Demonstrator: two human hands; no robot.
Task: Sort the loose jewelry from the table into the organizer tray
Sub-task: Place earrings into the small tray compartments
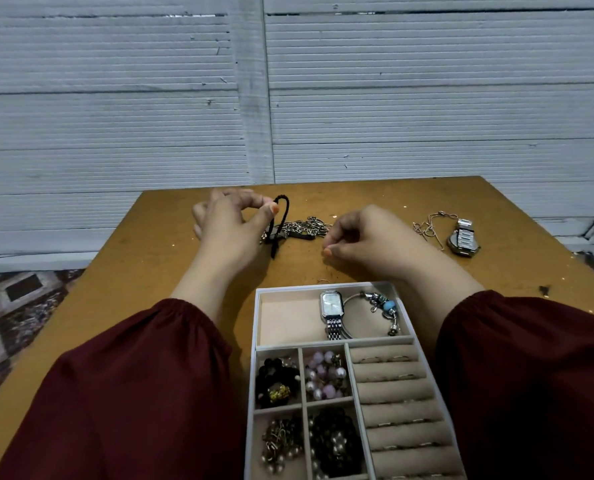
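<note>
Two hands sit over the counter (pixel 150 258), beyond the organizer tray (pixel 326 285). The left hand (pixel 226 226) pinches the black cord (pixel 283 216) between thumb and fingers (pixel 250 199), raised as a loop. Its tail hangs to the silver chain pile (pixel 307 226) between the hands. The right hand (pixel 361 237) has curled fingers, thumb to forefinger; cannot tell if it holds anything. A round watch (pixel 463 239) lies far right.

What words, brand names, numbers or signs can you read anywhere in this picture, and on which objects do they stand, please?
No text can be read anywhere in this view.
On the rectangular watch in the tray: any dial markings are too small to read.
On the round watch lying on the table: the face is blurred, nothing legible.
On the wall panels: only scratches and seams, no writing.
</note>
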